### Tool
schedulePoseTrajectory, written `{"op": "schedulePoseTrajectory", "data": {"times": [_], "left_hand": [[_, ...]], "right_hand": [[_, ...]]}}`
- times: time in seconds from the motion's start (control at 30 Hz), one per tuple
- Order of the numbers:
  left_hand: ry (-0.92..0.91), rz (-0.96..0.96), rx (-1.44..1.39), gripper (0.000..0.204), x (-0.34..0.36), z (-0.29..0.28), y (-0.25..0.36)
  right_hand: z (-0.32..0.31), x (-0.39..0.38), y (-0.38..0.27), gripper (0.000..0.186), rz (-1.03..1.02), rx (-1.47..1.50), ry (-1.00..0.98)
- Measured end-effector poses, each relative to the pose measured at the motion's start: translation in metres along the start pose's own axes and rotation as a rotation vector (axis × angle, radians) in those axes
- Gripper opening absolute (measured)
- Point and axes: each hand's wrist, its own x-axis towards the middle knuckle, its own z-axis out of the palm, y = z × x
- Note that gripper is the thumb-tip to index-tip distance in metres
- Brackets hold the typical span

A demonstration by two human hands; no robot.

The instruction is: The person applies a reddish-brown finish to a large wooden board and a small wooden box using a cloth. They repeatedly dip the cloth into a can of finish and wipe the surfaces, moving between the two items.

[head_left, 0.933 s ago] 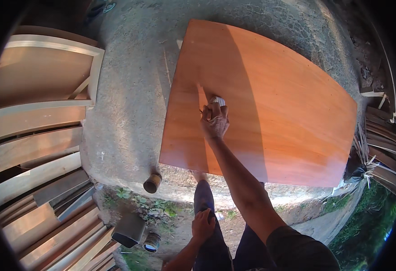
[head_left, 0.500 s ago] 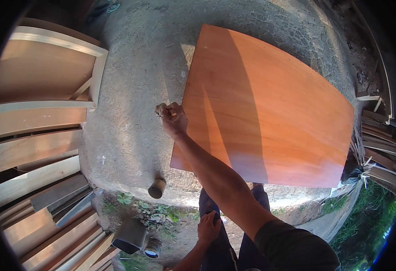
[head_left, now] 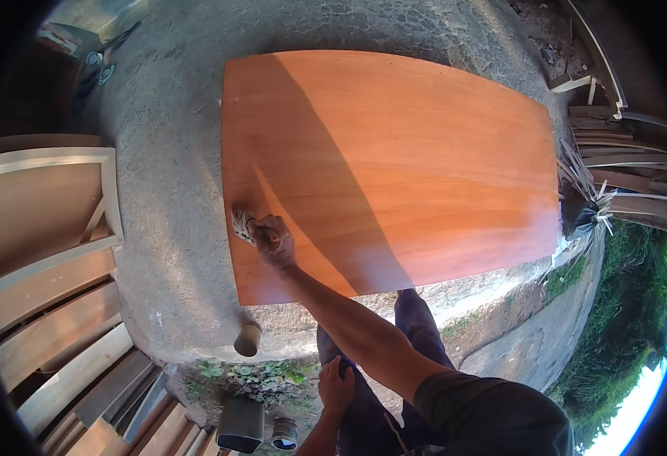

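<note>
A large orange-brown wooden panel (head_left: pixel 424 167) lies flat in front of me, with a smooth face. My right hand (head_left: pixel 274 243) is closed around a crumpled whitish rag (head_left: pixel 243 225) over the panel's near left part. The rag appears to touch the surface, partly covered by my fingers. My left hand (head_left: pixel 335 387) rests on my left thigh, its thumb and fingers apart on the dark trousers, with nothing seen in it.
A brown can (head_left: pixel 247 340) stands near the panel's front left corner. Closer to me are a dark square container (head_left: pixel 240 423) and a small round tin (head_left: pixel 284 433). Stacked boards (head_left: pixel 67 327) line the left; wood strips (head_left: pixel 622 163) and grass (head_left: pixel 614 304) lie right.
My view has shifted leftward, so the panel's whole left edge shows. My right hand has moved from the left edge onto the panel with the rag. The left hand stays on my thigh.
</note>
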Motion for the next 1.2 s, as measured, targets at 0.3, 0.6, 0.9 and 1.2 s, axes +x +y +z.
{"op": "schedulePoseTrajectory", "data": {"times": [0.3, 0.6, 0.9, 1.2], "left_hand": [[0.099, -0.057, 0.185, 0.048, -0.014, 0.046, 0.046], [0.153, -0.241, 0.223, 0.047, -0.076, 0.102, 0.018], [0.139, -0.372, 0.159, 0.038, -0.102, 0.111, -0.004], [0.208, -0.444, -0.254, 0.041, -0.136, 0.082, -0.076]], "right_hand": [[-0.344, 0.024, 0.015, 0.015, 0.098, 0.037, 0.110], [-0.761, 0.067, 0.003, 0.022, -0.209, -0.507, 0.413], [-0.379, -0.074, -0.126, 0.025, 0.046, -0.276, -0.409], [-0.082, -0.276, -0.004, 0.017, -0.048, -0.238, -0.866]]}}
